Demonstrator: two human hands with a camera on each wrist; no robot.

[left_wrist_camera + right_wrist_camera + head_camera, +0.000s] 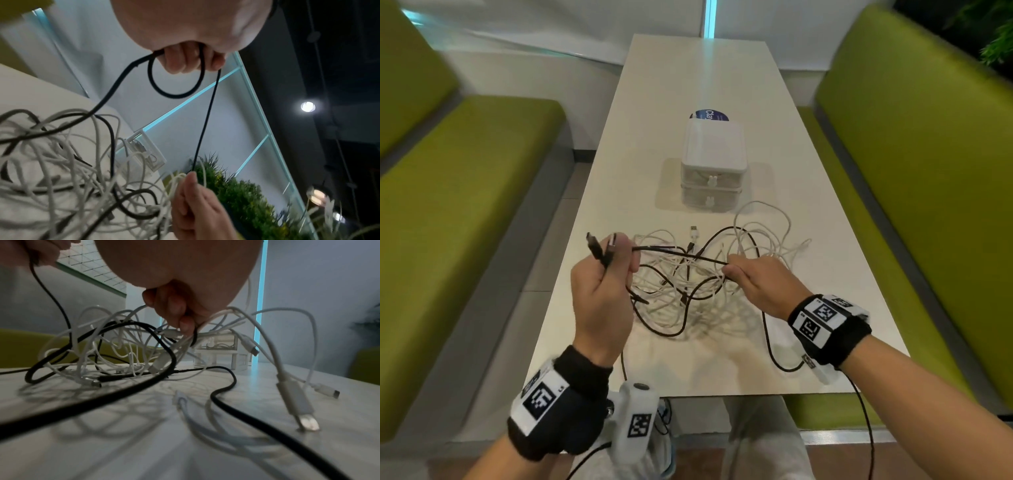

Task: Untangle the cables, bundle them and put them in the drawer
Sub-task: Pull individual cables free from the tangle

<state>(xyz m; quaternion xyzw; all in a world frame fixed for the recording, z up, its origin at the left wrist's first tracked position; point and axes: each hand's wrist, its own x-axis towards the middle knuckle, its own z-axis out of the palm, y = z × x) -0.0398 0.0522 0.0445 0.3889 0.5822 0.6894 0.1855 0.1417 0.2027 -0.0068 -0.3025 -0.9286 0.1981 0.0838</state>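
Note:
A tangle of white and black cables (688,284) lies on the white table (722,85) in front of me. My left hand (606,270) is raised at the tangle's left and grips a thin black cable (678,255), its two plugs (595,248) sticking up past the fingers. My right hand (753,284) pinches the same black cable, and white strands, at the tangle's right edge. The cable runs taut between the hands (205,116). A small white two-drawer box (710,171) stands beyond the tangle, both drawers closed. In the right wrist view the fingers (174,305) curl round white strands above the pile (115,345).
Green bench seats (448,205) flank the table on both sides. A blue round sticker (710,115) lies behind the drawer box. A thick black cable (770,349) trails over the table's near edge. White plugs (304,418) rest on the table near my right wrist.

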